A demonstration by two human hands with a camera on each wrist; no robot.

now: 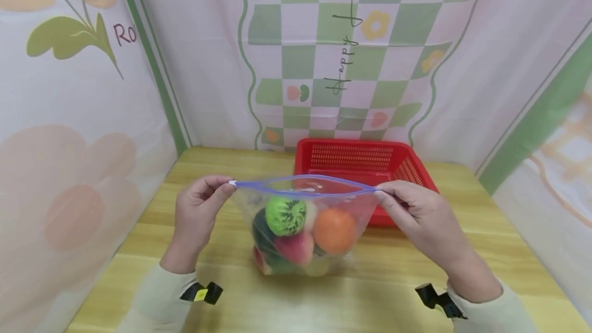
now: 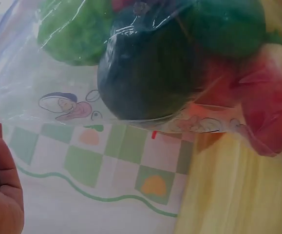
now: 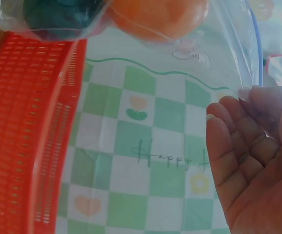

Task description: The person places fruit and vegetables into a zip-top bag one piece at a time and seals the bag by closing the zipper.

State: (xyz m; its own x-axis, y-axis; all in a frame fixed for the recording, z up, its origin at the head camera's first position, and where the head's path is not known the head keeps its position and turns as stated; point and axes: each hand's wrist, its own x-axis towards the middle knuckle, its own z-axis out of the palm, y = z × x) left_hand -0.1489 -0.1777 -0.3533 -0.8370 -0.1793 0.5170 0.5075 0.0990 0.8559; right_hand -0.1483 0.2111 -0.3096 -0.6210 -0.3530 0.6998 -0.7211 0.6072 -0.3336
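A clear zip bag (image 1: pixel 361 215) with a blue-purple zip edge hangs between my two hands, its mouth parted in the middle. Toy-like fruit fills it: a green ball with dark streaks (image 1: pixel 285 216), an orange (image 1: pixel 335 231), a pink-red fruit (image 1: pixel 296 247) and a dark green round piece (image 2: pixel 148 63). My left hand (image 1: pixel 196 217) pinches the left end of the zip, by a small white slider (image 1: pixel 233 184). With thumb and forefinger, my right hand (image 1: pixel 423 220) pinches the right end. In the right wrist view, that hand's other fingers curl loosely beside the bag.
Behind the bag, a red plastic basket (image 1: pixel 302 155) with slotted walls stands on the wooden table (image 1: pixel 222 256). Patterned curtains (image 1: pixel 213 66) enclose the table at the back and both sides.
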